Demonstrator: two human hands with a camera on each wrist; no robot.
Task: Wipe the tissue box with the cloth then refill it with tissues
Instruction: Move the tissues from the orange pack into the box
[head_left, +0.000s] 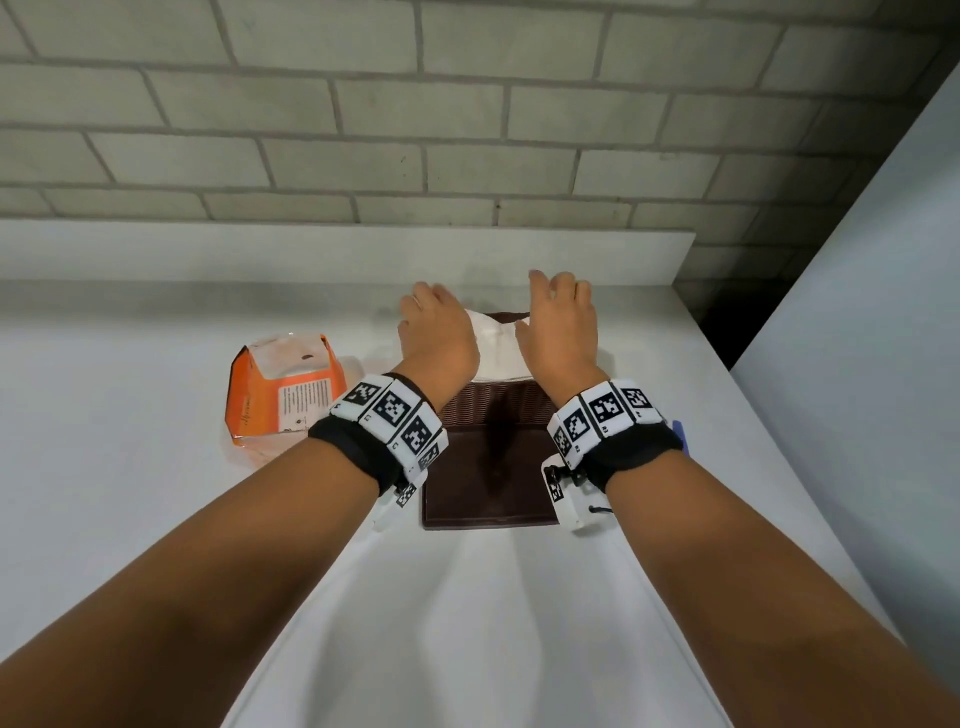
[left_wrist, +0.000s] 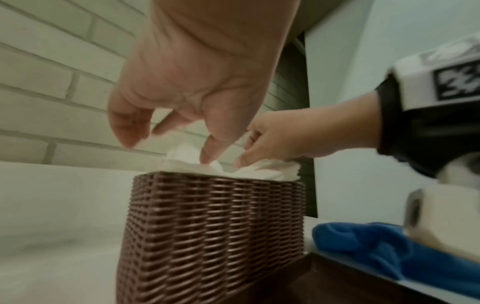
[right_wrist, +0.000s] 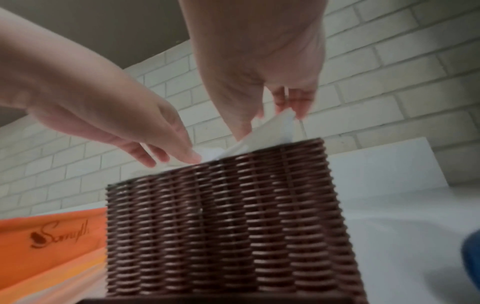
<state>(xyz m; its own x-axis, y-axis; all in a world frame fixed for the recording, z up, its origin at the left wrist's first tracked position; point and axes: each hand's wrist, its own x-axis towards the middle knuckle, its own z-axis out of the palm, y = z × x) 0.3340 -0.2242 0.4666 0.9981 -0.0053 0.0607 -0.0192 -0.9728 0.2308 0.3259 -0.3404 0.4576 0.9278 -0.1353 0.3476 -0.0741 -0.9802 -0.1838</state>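
A brown wicker tissue box stands open-topped on the white counter, with a stack of white tissues filling it to the rim. My left hand hovers over its left side, fingers straight, tips touching the tissues. My right hand is over the right side and pinches a raised tissue flap between thumb and fingers. The blue cloth lies on the counter right of the box.
The box's dark brown lid lies flat just in front of it. An opened orange tissue packet sits to the left. A brick wall and raised ledge close the back; the counter edge drops off at the right.
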